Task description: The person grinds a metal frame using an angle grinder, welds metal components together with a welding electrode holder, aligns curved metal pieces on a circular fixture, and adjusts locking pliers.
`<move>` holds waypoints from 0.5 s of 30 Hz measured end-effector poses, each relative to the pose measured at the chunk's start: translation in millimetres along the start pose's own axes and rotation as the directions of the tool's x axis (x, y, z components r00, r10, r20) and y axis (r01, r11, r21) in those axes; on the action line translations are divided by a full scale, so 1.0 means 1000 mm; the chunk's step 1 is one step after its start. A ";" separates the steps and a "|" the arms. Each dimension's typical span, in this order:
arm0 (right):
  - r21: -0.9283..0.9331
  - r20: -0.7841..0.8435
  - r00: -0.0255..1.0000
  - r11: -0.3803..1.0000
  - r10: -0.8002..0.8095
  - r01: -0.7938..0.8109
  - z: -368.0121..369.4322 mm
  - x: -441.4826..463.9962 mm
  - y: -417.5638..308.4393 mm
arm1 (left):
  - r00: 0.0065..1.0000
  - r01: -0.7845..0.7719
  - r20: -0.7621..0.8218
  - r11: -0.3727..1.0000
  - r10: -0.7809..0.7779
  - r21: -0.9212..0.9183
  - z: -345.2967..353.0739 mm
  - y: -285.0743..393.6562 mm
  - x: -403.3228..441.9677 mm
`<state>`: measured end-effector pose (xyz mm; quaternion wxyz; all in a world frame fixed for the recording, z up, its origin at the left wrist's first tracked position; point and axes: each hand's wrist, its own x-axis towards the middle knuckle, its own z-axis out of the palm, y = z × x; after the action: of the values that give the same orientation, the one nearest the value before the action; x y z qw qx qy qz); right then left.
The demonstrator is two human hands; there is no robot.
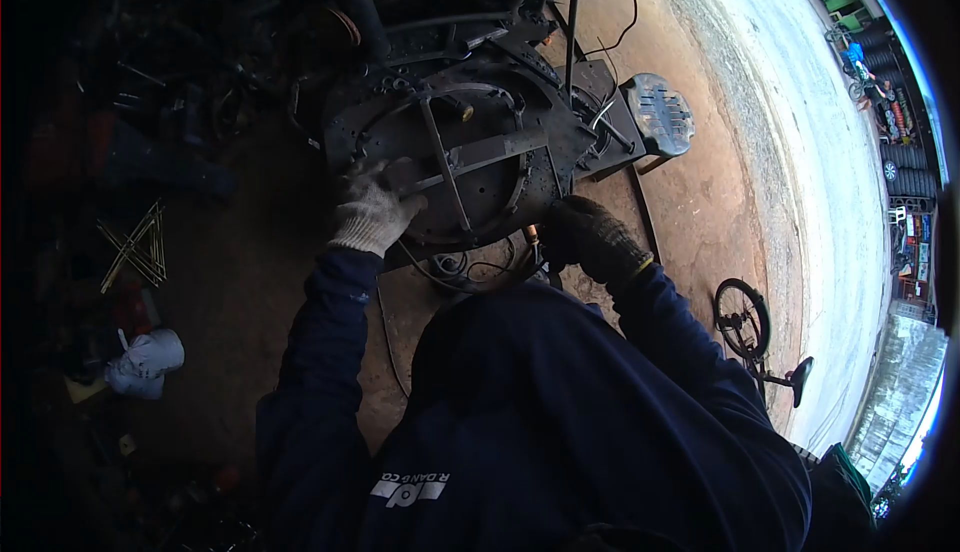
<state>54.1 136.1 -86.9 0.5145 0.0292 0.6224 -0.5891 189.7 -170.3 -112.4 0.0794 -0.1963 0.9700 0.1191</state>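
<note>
A dark metal workbench (pixel 385 132) stands in front of me, with a round metal ring (pixel 522 184) on it. Across the ring lie a flat metal bar (pixel 500 152) and a narrower crossing strip (pixel 437 142). My left hand (pixel 375 210), in a pale knit glove, is closed at the bar's left end. My right hand (pixel 595 237), in a darker glove, is closed at the bench's near right edge. A thin metal rod (pixel 555 170) rises from its fingers over the ring. The fingertips and the rod's lower end are in shadow.
Cables (pixel 440 274) hang below the bench's near edge. A worn plastic stool (pixel 660 115) stands at right, with a small bicycle (pixel 742 322) farther down. Thin yellowish rods (pixel 135 247) and a white bag-like bundle (pixel 145 362) lie at left. Metal parts crowd the bench's far side.
</note>
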 end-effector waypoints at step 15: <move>-0.093 0.117 0.993 0.995 -0.031 0.042 0.017 0.014 -0.016 | 0.995 -0.067 0.047 0.954 0.085 -0.293 -0.050 -0.010 0.012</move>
<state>47.4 109.5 -81.2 0.5393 -0.0408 0.6196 -0.5689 177.4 -197.2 -68.9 0.0736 -0.1647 0.9461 0.2690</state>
